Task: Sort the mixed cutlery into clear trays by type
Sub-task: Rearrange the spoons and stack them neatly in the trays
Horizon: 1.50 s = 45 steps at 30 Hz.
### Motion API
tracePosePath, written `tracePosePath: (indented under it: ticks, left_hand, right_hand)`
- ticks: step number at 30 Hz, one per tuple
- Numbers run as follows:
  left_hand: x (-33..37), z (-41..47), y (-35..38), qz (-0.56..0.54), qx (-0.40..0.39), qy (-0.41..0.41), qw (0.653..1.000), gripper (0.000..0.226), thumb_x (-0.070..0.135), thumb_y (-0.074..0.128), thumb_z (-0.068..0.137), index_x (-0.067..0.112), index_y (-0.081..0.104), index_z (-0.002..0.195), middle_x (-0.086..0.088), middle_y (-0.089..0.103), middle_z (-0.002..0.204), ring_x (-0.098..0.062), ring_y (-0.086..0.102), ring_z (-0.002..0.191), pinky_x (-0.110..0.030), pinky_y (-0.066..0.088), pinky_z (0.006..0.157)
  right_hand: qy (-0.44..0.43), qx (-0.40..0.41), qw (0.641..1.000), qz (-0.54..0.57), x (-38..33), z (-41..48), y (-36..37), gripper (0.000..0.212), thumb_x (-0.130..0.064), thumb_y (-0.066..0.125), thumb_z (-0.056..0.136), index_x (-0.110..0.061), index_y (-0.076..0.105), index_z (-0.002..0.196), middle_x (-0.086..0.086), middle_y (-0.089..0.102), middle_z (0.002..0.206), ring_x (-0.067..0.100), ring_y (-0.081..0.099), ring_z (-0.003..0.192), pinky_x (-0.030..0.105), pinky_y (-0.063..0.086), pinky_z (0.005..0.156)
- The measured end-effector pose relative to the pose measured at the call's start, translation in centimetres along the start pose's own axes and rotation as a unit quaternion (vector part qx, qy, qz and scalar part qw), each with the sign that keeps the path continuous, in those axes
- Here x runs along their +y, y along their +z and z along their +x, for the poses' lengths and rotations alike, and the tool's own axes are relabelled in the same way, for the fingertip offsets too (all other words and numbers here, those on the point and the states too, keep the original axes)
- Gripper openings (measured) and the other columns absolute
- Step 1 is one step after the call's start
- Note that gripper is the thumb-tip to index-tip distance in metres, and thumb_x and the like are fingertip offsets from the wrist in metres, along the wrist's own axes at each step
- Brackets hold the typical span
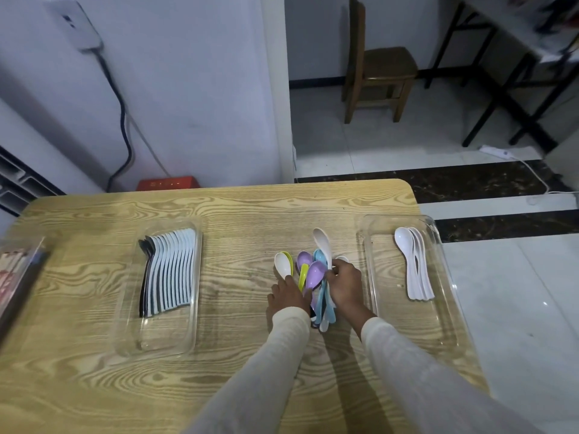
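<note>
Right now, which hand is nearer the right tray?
Right. The right hand sits beside the tray, at the spoon pile; the left hand is across the pile, farther off.

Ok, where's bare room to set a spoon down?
Bare wood between the left tray and the spoon pile; the table's near edge left of the sleeves; the right tray's near half. Crowded: the pile, left hand and right hand on it.

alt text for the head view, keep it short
A person's right hand pinches a white spoon from a pile of coloured spoons on a table; the left hand touches the pile. The left tray holds many white spoons, the right tray few.
</note>
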<state>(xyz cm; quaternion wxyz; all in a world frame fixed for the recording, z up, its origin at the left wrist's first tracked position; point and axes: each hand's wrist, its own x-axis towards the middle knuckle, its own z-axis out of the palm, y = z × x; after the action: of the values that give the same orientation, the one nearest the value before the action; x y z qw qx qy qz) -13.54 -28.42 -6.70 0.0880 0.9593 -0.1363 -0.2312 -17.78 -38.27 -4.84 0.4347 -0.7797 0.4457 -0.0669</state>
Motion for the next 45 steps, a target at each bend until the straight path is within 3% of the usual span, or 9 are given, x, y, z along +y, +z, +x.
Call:
tracePosePath:
  ticks: [14,17,20,24,27,31,34,39,45]
  left_hand:
    - [1.3,1.2,-1.2,-0.155,-0.026,-0.15,0.976,0.037,0.016,0.043,0.094,0.004,0.036,0.129,-0.016,0.045,0.129,-0.035,0.047,0.121,-0.042,0.037,0.1]
    - [1.0,1.2,-2.0,-0.166,-0.007,-0.155,0.974,0.032,0.009,0.039,0.095,0.001,0.042,0.125,-0.019,0.041,0.13,-0.036,0.05,0.118,-0.041,0.039,0.098]
    - [0.5,1.3,-2.9,-0.173,0.014,-0.134,0.976,0.032,0.006,0.038,0.095,-0.003,0.043,0.126,-0.023,0.042,0.132,-0.035,0.049,0.119,-0.037,0.04,0.096]
    - [1.9,1.2,-3.9,-0.217,0.074,-0.095,0.969,0.035,-0.006,0.039,0.09,-0.007,0.047,0.124,-0.027,0.044,0.128,-0.034,0.046,0.118,-0.029,0.03,0.091]
    - [4.0,0.9,-4.1,-0.252,0.087,-0.055,0.962,0.038,-0.004,0.042,0.09,-0.005,0.046,0.129,-0.025,0.042,0.129,-0.034,0.047,0.116,-0.026,0.028,0.088]
    - [6.9,0.7,-3.8,-0.25,0.102,-0.007,0.963,0.034,0.004,0.047,0.093,-0.004,0.049,0.126,-0.024,0.046,0.124,-0.034,0.048,0.116,-0.031,0.032,0.094]
    - [8.5,0.7,-3.7,-0.227,0.107,0.016,0.968,0.032,0.004,0.046,0.093,-0.002,0.051,0.124,-0.022,0.048,0.121,-0.034,0.051,0.112,-0.031,0.035,0.091]
    - [9.7,1.0,-3.1,-0.224,0.121,0.056,0.965,0.029,0.001,0.048,0.09,-0.003,0.054,0.118,-0.023,0.049,0.115,-0.036,0.052,0.104,-0.035,0.036,0.091]
    - [10.5,2.0,-2.9,-0.227,0.115,0.059,0.965,0.029,-0.002,0.051,0.087,-0.006,0.057,0.115,-0.027,0.051,0.113,-0.04,0.055,0.101,-0.038,0.039,0.087]
  right_hand:
    - [-0.021,-0.055,0.997,0.039,0.7,0.2,-2.6,0.012,-0.007,0.058,0.084,-0.007,0.07,0.09,0.005,0.063,0.079,0.022,0.059,0.076,0.028,0.038,0.065]
    - [-0.038,-0.009,0.998,0.042,0.8,1.1,-4.2,0.017,-0.005,0.058,0.088,-0.001,0.071,0.097,0.011,0.062,0.094,0.022,0.057,0.087,0.022,0.033,0.069]
    - [-0.017,0.036,0.998,0.056,1.0,2.1,-6.7,0.019,-0.005,0.056,0.09,0.001,0.071,0.1,0.015,0.066,0.096,0.022,0.057,0.085,0.024,0.033,0.067]
    - [0.037,0.085,0.993,0.078,2.9,3.6,-9.9,0.019,-0.007,0.055,0.09,0.003,0.069,0.082,0.017,0.068,0.079,0.031,0.063,0.079,0.032,0.043,0.063]
    - [0.073,0.114,0.989,0.067,4.7,4.5,-11.7,0.015,-0.004,0.057,0.088,0.003,0.068,0.08,0.017,0.067,0.078,0.034,0.064,0.082,0.028,0.036,0.056]
    - [0.1,0.115,0.987,0.056,6.7,5.0,-12.8,0.028,-0.001,0.056,0.088,-0.003,0.064,0.115,0.018,0.068,0.106,0.03,0.063,0.095,0.022,0.034,0.064]
    - [0.095,0.099,0.99,0.002,7.9,5.5,-12.7,0.04,0.002,0.05,0.087,-0.008,0.057,0.125,0.017,0.065,0.112,0.032,0.062,0.1,0.024,0.04,0.069]
    - [0.08,0.091,0.989,-0.079,9.0,6.7,-11.4,0.032,0.002,0.047,0.086,-0.012,0.058,0.113,0.015,0.065,0.104,0.033,0.063,0.093,0.037,0.053,0.075]
    - [0.071,0.084,0.978,-0.175,9.4,7.4,-10.5,0.025,-0.004,0.048,0.088,-0.01,0.066,0.104,0.011,0.058,0.11,0.029,0.06,0.097,0.032,0.045,0.076]
